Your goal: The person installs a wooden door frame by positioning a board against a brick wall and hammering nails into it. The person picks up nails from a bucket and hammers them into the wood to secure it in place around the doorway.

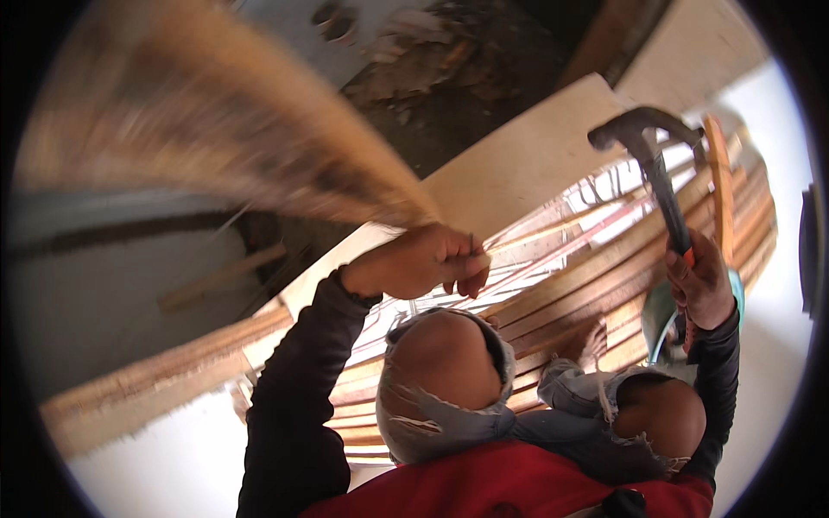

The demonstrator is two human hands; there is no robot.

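Observation:
My left hand (427, 259) is closed at the near end of a long wooden board (250, 129), which is smeared by motion and slants to the upper left; what my fingers hold is unclear. My right hand (699, 281) grips a claw hammer (656, 177) by its black and orange handle, head raised. Behind my left hand lies a pale flat panel (527, 151). My bent knees, in ripped jeans, are below, over a row of wooden planks (561, 302).
Gaps among the timbers show thin rods beneath. An upright orange batten (720, 190) and a teal object (656, 315) are at the right, beside a white surface (773, 354). A dark lower area with wood scraps (423, 60) lies beyond the panel. My bare foot (591, 341) rests on the planks.

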